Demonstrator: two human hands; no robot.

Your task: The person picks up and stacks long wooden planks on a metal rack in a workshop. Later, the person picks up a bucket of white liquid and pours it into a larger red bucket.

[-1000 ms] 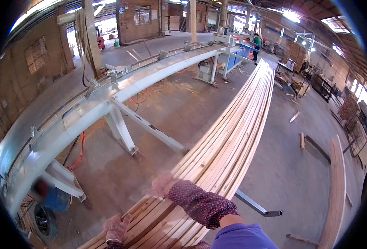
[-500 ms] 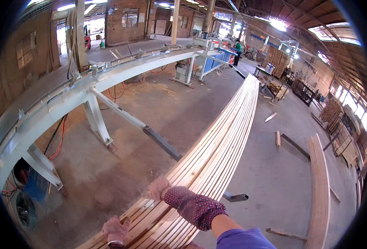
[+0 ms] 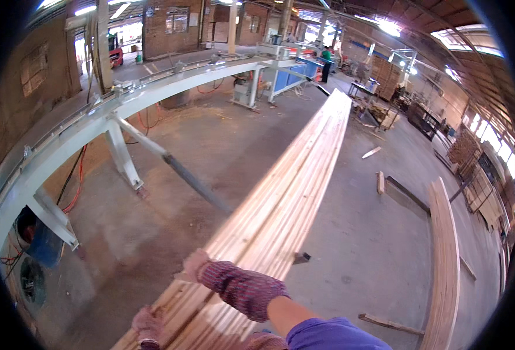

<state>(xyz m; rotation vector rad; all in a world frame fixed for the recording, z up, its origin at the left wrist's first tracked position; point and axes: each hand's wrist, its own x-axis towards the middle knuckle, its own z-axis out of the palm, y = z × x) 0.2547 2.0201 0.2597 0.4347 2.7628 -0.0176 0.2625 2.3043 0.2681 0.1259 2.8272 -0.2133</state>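
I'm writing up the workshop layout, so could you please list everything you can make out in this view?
Long boards: several, pale, centre to lower edge
Long machine: one, pale grey, left
Cabinet: at least one, blue, machine's far end
Support tube: one, pale and dark grey, between machine and boards
Board stack: one, light brown, right
Short wood pieces: a few, pale, right of boards
Drum: one, blue, lower left
Wheel: one, dark, below drum
Person: one, green top, background
Lights: several, white, overhead
Left hand: one, pinkish glove, boards' left edge
Right hand: one, pinkish glove, same edge, farther up
Sleeve: one, purple, lower edge
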